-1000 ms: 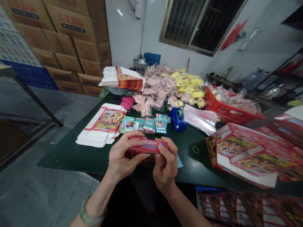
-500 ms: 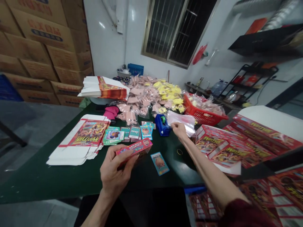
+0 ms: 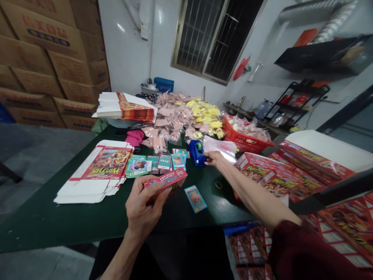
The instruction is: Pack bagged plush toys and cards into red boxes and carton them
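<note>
Red printed carton (image 3: 166, 184) sits gripped in the left hand (image 3: 147, 206). The right hand (image 3: 214, 158) touches clear plastic bags (image 3: 220, 149) beside a blue tape dispenser (image 3: 196, 153), its grip unclear.

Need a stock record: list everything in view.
Cardboard cartons: many, brown, stacked left.
Table: one, dark green, centre.
Flat box blanks: two stacks, red and white, on table.
Card piles: several, teal, mid-table.
Loose card: one, blue, on table.
Tape dispenser: one, blue, beside cards.
Bagged toys: many, pink and yellow, heaped behind.
Basket: one, red, back right.
Printed boxes: many, red, right.
Left hand: one, holding small red box.
Right hand: one, on clear plastic bags.
</note>
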`<action>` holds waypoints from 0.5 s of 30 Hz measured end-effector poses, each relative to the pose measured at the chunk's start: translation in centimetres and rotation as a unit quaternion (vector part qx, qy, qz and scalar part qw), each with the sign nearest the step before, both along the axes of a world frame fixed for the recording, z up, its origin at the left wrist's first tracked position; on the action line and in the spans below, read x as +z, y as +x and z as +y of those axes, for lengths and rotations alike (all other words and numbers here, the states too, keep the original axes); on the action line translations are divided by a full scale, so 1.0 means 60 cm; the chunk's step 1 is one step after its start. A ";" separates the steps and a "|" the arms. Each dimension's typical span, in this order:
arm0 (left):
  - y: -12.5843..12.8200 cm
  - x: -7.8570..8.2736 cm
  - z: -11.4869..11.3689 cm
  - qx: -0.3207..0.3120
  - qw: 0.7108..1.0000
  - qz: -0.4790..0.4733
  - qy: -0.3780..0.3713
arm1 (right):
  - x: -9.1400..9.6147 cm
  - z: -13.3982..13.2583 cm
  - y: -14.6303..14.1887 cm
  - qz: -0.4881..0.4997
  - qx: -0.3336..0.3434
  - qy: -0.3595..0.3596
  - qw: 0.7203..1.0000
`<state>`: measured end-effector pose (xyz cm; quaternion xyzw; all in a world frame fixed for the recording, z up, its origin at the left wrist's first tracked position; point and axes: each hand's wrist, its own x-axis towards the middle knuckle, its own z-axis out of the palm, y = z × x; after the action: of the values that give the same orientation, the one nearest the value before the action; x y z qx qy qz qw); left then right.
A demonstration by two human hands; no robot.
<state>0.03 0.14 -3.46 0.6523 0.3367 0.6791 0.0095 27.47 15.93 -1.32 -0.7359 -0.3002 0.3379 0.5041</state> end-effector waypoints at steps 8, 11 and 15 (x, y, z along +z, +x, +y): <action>0.000 0.000 0.000 0.008 1.000 -0.003 0.007 | -0.054 -0.050 -0.027 -0.002 -0.029 0.024 0.999; 0.000 0.000 -0.001 0.021 1.000 0.005 0.011 | -0.080 -0.061 -0.028 -0.031 -0.019 0.016 0.999; 0.000 0.000 -0.002 0.035 0.999 0.000 0.001 | -0.084 -0.063 -0.015 -0.105 0.006 -0.006 0.994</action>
<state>0.03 0.01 -3.48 0.6397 0.3585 0.6797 -0.0152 26.57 12.15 -6.37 -0.7681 -0.3542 0.2637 0.4636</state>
